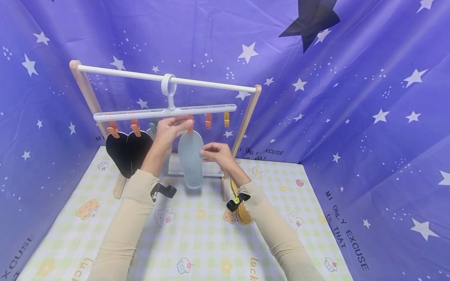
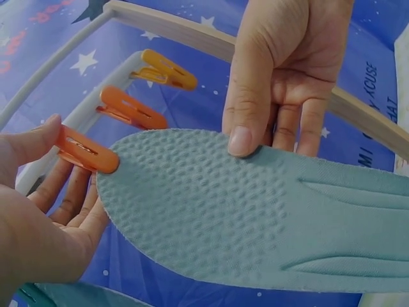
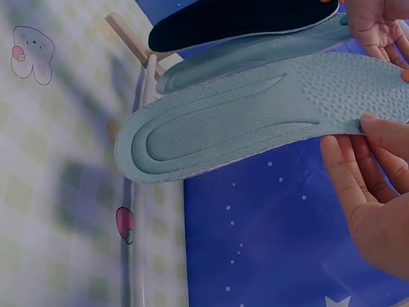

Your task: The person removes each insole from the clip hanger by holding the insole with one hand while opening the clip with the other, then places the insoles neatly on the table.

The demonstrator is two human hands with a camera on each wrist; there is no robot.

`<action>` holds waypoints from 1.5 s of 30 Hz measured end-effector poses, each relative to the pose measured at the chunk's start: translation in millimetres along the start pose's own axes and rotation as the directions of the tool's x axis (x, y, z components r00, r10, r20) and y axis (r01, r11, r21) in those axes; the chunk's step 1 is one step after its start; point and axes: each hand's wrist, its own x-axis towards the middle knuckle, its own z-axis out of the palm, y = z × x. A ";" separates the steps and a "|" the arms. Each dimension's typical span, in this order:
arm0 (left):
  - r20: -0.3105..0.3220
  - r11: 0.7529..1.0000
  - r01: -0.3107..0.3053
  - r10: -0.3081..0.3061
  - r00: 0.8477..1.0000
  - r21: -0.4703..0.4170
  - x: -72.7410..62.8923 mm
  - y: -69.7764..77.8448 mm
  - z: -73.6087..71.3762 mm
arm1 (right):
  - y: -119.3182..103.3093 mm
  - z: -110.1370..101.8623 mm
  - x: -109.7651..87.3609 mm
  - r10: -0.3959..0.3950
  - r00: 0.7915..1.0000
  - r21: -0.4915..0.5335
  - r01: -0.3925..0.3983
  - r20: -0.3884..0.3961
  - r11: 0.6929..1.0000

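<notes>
A light blue-green insole [image 1: 191, 160] hangs toe-up from an orange clip [image 2: 88, 150] on the white hanger [image 1: 165, 112]. With thumb and fingers, my left hand [image 1: 170, 130] pinches the tail of that clip, whose jaws sit over the insole's toe end. My right hand [image 1: 219, 154] pinches the insole's right edge, the thumb on its dimpled face. In the right wrist view a second blue-green insole [image 3: 217, 67] hangs behind it, near a black insole [image 3: 243, 25]. The head view has two black insoles [image 1: 117, 150] hanging from orange clips at the hanger's left.
Right of the held insole, an orange clip [image 1: 208, 121] and a yellow clip [image 1: 226, 119] hang holding nothing. The hanger hooks over the white rail [image 1: 211, 82] of a wooden-legged rack. A yellow-brown object [image 1: 244, 214] lies on the checked cloth [image 1: 197, 242], partly behind the right forearm.
</notes>
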 end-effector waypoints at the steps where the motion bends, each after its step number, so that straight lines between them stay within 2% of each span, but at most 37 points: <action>1: -0.001 1.000 0.006 -0.006 1.000 -0.007 0.0 0.2 0.1 | -0.1 -0.1 -0.2 0.000 1.000 0.000 0.000 0.001 1.000; 13: -0.006 0.999 0.013 -0.014 1.000 -0.034 -0.9 0.6 2.3 | -1.8 -1.1 -2.0 -0.001 1.000 0.000 0.001 0.001 1.000; 23: -0.035 0.999 -0.002 0.001 0.999 -0.039 -2.0 2.1 6.3 | -3.3 -2.3 -2.5 -0.002 1.000 -0.004 0.002 0.006 1.000; 39: -0.084 0.997 0.013 -0.019 0.996 -0.072 1.1 -0.2 8.4 | -6.5 -3.4 -4.9 0.004 1.000 0.001 -0.004 0.005 1.000; 45: -0.085 0.998 0.004 -0.010 0.996 -0.067 0.4 0.5 8.8 | -6.4 -4.3 -5.1 0.017 1.000 0.009 -0.017 0.002 1.000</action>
